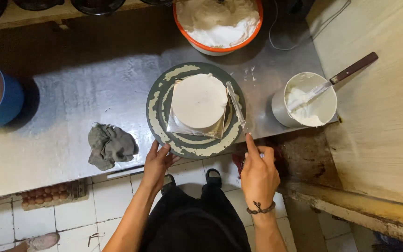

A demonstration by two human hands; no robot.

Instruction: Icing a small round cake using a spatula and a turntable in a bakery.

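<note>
A round cake (199, 100) coated in white cream sits on a square silver board (180, 125) on a dark turntable (159, 98) smeared with cream. My right hand (258, 173) holds a long metal spatula (236, 104), forefinger stretched along it, the blade pressed upright against the cake's right side. My left hand (157, 161) touches the turntable's near edge with fingers spread.
A white tub of cream (316, 112) with a brown-handled knife (346, 72) stands right of the turntable. An orange-rimmed bowl of cream (218, 23) is behind, a blue bucket (1, 98) far left, a grey rag (110, 145) near the metal counter's front edge (47, 172).
</note>
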